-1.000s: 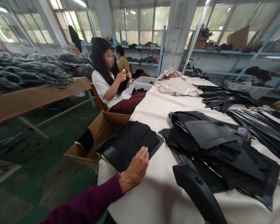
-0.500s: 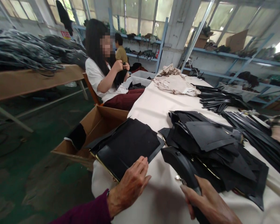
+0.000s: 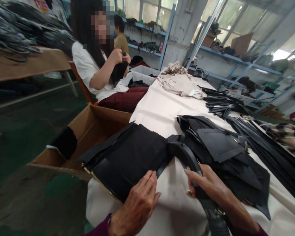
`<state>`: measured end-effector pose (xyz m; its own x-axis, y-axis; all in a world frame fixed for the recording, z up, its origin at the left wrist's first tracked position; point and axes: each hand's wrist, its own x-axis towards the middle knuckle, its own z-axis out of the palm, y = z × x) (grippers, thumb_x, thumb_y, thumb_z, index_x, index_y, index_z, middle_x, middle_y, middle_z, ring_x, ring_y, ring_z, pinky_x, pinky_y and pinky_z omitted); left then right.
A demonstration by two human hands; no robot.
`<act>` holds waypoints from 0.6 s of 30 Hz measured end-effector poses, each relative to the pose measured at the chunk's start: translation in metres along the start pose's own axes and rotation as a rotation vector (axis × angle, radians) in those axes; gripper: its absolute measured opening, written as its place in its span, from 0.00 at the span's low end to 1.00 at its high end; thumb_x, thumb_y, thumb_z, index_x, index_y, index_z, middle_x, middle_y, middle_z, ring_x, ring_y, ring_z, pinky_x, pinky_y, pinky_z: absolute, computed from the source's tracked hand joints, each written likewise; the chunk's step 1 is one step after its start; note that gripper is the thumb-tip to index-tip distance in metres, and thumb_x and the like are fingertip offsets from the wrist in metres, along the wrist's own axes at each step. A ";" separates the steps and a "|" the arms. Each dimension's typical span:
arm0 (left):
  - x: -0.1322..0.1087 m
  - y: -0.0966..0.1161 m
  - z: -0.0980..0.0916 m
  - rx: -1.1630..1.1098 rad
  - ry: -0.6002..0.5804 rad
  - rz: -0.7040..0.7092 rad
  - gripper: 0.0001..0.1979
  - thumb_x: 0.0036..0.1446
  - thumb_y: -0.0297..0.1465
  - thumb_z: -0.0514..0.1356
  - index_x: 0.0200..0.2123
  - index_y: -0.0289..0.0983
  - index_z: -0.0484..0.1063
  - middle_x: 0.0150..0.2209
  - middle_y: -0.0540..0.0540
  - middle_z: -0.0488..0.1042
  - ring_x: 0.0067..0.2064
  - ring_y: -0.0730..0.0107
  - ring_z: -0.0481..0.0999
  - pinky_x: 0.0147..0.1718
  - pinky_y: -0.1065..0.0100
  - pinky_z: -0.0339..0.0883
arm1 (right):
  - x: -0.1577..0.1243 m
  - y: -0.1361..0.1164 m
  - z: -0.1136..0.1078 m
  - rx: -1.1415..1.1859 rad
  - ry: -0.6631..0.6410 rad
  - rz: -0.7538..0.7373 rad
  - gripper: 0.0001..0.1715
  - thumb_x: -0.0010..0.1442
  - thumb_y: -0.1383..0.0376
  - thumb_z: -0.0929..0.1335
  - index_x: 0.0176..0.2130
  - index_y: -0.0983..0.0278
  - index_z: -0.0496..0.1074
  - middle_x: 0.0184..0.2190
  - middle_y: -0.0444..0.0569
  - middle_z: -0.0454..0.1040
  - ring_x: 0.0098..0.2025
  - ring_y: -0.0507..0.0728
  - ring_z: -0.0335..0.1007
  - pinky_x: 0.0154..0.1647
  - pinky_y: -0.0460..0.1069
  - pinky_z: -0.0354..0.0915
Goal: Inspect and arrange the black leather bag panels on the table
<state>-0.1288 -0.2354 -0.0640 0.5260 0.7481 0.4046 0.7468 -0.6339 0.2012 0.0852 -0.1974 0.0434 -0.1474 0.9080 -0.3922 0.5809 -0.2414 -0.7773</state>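
Note:
My left hand [image 3: 140,200] lies with its fingers stretched over the near edge of a flat black fabric panel [image 3: 137,154]. That panel has a gold zipper [image 3: 105,189] along its near left edge, and its left side overhangs the table. In my right hand [image 3: 208,183] is a black curved hand tool [image 3: 185,154] with a thick, hose-like tail running toward me; its exact kind is unclear. The tool's tip is over or against the panel's right edge; contact cannot be made out. Just right of it lies a loose pile of black panels [image 3: 221,144], some zippered.
An open cardboard box [image 3: 98,123] stands at the table's left edge. Beyond it sits a person [image 3: 88,68] holding something dark. Black strips [image 3: 265,147] and beige pieces [image 3: 182,85] lie along the white-covered table [image 3: 152,106]. A sleeve [image 3: 285,131] shows at right.
My right hand has brought the curved tool up and left to the panel's right edge. My left hand stays on the panel. The camera view has shifted downward and to the right.

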 end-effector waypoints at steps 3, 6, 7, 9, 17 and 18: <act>-0.001 0.000 0.003 -0.001 0.027 -0.002 0.19 0.60 0.28 0.52 0.52 0.26 0.64 0.54 0.33 0.67 0.57 0.54 0.64 0.51 0.60 0.67 | -0.009 -0.004 -0.009 -0.042 0.004 -0.015 0.20 0.62 0.57 0.61 0.22 0.64 0.64 0.14 0.42 0.68 0.20 0.51 0.67 0.28 0.47 0.66; -0.002 0.001 0.005 0.015 0.034 -0.009 0.19 0.60 0.28 0.52 0.53 0.26 0.64 0.54 0.34 0.67 0.57 0.54 0.63 0.51 0.60 0.67 | -0.021 -0.004 -0.014 -0.078 0.004 -0.021 0.22 0.62 0.57 0.61 0.21 0.64 0.64 0.14 0.43 0.68 0.20 0.51 0.67 0.31 0.48 0.66; -0.002 0.001 0.005 0.024 0.035 -0.006 0.19 0.60 0.28 0.52 0.53 0.26 0.63 0.54 0.34 0.67 0.57 0.54 0.63 0.51 0.60 0.67 | -0.023 -0.003 -0.013 -0.081 0.010 -0.018 0.22 0.62 0.56 0.61 0.21 0.64 0.64 0.14 0.42 0.68 0.20 0.51 0.67 0.32 0.48 0.66; -0.002 0.000 0.006 0.051 0.056 0.008 0.19 0.59 0.28 0.51 0.53 0.26 0.64 0.53 0.34 0.68 0.57 0.55 0.65 0.51 0.61 0.67 | -0.027 0.000 -0.009 -0.069 0.012 -0.004 0.19 0.62 0.57 0.61 0.23 0.64 0.64 0.14 0.42 0.68 0.20 0.51 0.67 0.30 0.47 0.66; -0.019 -0.027 0.008 0.230 0.138 0.174 0.24 0.52 0.30 0.53 0.54 0.41 0.65 0.55 0.41 0.67 0.55 0.53 0.67 0.52 0.52 0.62 | -0.011 0.000 0.014 0.084 -0.028 -0.003 0.10 0.57 0.60 0.63 0.28 0.64 0.60 0.19 0.38 0.65 0.17 0.48 0.65 0.16 0.42 0.62; -0.024 -0.033 0.008 0.271 0.152 0.179 0.26 0.52 0.27 0.52 0.56 0.47 0.63 0.55 0.43 0.68 0.55 0.52 0.67 0.54 0.46 0.57 | -0.012 0.000 0.012 0.101 -0.025 -0.010 0.10 0.57 0.60 0.62 0.28 0.63 0.60 0.19 0.38 0.64 0.16 0.48 0.64 0.16 0.42 0.62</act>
<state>-0.1629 -0.2302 -0.0876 0.6069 0.5791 0.5444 0.7398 -0.6619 -0.1207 0.0773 -0.2128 0.0417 -0.1738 0.9020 -0.3951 0.4961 -0.2664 -0.8264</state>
